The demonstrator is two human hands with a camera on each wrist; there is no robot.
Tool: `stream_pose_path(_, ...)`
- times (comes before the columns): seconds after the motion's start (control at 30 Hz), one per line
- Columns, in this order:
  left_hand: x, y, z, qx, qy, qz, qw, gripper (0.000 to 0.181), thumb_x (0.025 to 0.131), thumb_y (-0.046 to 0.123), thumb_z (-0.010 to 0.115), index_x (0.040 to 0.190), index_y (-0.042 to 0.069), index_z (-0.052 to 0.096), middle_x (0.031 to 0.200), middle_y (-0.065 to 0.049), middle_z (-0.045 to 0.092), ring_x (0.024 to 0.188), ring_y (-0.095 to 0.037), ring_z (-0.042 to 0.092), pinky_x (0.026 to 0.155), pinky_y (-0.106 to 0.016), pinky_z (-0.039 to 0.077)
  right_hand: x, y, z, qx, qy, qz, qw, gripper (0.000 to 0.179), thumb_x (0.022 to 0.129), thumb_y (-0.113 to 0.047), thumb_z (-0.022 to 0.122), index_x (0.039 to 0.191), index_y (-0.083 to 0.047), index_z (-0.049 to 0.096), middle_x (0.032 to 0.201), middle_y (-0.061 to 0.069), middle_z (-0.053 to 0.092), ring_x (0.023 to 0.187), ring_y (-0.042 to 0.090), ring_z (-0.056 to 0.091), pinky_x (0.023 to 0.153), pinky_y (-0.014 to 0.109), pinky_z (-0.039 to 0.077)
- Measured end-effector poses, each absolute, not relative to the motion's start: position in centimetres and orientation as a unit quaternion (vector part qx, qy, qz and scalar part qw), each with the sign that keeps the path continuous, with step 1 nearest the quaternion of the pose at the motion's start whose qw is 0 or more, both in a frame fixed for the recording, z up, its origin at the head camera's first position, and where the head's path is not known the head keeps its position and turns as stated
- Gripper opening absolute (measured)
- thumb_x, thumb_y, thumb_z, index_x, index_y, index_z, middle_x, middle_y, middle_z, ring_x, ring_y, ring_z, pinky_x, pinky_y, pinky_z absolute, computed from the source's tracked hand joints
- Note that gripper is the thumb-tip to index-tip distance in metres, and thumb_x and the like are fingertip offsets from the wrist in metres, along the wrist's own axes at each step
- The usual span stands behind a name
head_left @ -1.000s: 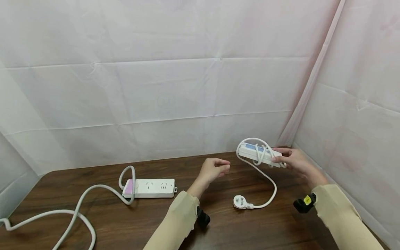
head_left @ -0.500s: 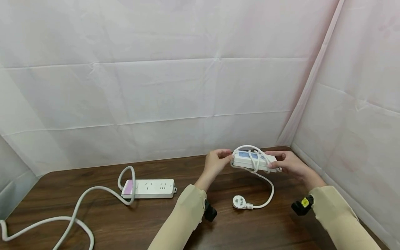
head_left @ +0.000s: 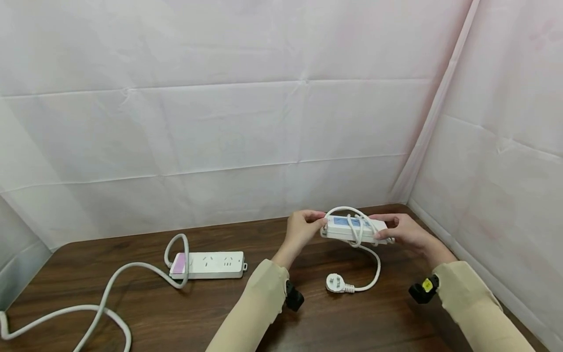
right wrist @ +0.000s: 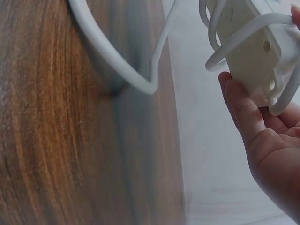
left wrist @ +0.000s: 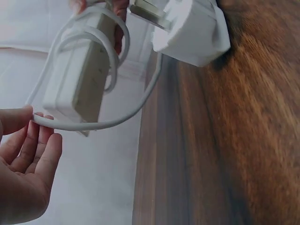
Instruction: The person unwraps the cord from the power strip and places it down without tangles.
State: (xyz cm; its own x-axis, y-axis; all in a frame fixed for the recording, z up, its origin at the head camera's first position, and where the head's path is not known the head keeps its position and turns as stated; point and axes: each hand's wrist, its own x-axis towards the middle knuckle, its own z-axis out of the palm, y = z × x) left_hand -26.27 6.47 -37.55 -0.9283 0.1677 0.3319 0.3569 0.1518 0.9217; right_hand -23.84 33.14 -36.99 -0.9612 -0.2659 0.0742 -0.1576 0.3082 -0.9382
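Note:
A white power strip with a blue panel is held just above the table toward the right, its cord wound around it. My right hand grips the strip's right end, thumb in front and fingers behind. At the left end, my left hand pinches the white cord between thumb and fingers, seen best in the left wrist view. The cord's loose length runs down to a white plug lying on the table, prongs showing. In the right wrist view the strip's underside shows above the fingers.
A second white power strip with a pink-purple end lies on the dark wooden table, left of my hands. Its thick white cord loops toward the left edge. White sheeting closes off the back and right side.
My left hand has moved right and taken hold of the cord at the strip's left end. The held strip has shifted left and lower. The plug has stayed on the table.

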Motion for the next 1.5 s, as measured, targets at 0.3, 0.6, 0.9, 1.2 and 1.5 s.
stream_pose_path(0.3,-25.3,6.1,-37.4,-0.187,-0.693,-0.696,0.02,0.017,0.078,0.003,0.07,0.092,-0.006,0.069,0.085,-0.016,0.068,0.07,-0.015,0.064,0.064,-0.03,0.054,-23.9,33.1,-37.3,-0.091,0.808,-0.583,0.002,0.063,0.077,-0.003,0.068,0.128,0.018,0.037,0.088,-0.003,0.062,0.075,0.006,0.057,0.062,0.022,0.05)
stream_pose_path(0.6,-22.0,4.3,-35.6,-0.215,-0.695,-0.686,-0.014,0.015,0.079,-0.004,0.065,0.091,-0.013,0.065,0.084,-0.023,0.067,0.069,-0.018,0.064,0.067,-0.037,0.054,-24.2,33.4,-37.5,-0.086,0.758,-0.647,0.002,0.03,0.079,0.0,0.066,0.106,-0.014,0.062,0.091,-0.007,0.065,0.076,0.005,0.059,0.061,0.019,0.05)
stream_pose_path(0.9,-23.3,4.4,-37.6,-0.244,-0.701,-0.668,-0.043,0.016,0.081,-0.004,0.064,0.094,-0.013,0.065,0.081,-0.024,0.066,0.073,-0.028,0.065,0.069,-0.042,0.054,-24.0,33.4,-37.2,-0.076,0.76,-0.645,0.002,0.026,0.081,-0.004,0.065,0.097,-0.023,0.065,0.091,-0.009,0.065,0.076,0.003,0.058,0.06,0.018,0.048)
stream_pose_path(1.2,-24.1,4.6,-39.1,-0.267,-0.677,-0.677,-0.109,0.022,0.085,-0.001,0.06,0.101,-0.015,0.059,0.089,-0.026,0.066,0.067,-0.007,0.061,0.069,-0.035,0.054,-24.2,33.1,-37.1,-0.072,0.756,-0.651,0.0,0.029,0.081,-0.003,0.065,0.091,-0.03,0.065,0.088,-0.01,0.066,0.073,0.001,0.057,0.055,0.016,0.047)
stream_pose_path(1.5,-24.2,4.6,-39.3,-0.247,-0.678,-0.681,-0.125,0.023,0.084,0.006,0.064,0.097,-0.013,0.063,0.081,-0.019,0.068,0.064,-0.007,0.06,0.066,-0.029,0.053,-23.8,33.0,-36.5,-0.068,0.765,-0.641,-0.009,0.028,0.082,-0.005,0.064,0.09,-0.031,0.066,0.083,-0.009,0.067,0.049,0.0,0.044,0.039,0.016,0.032)
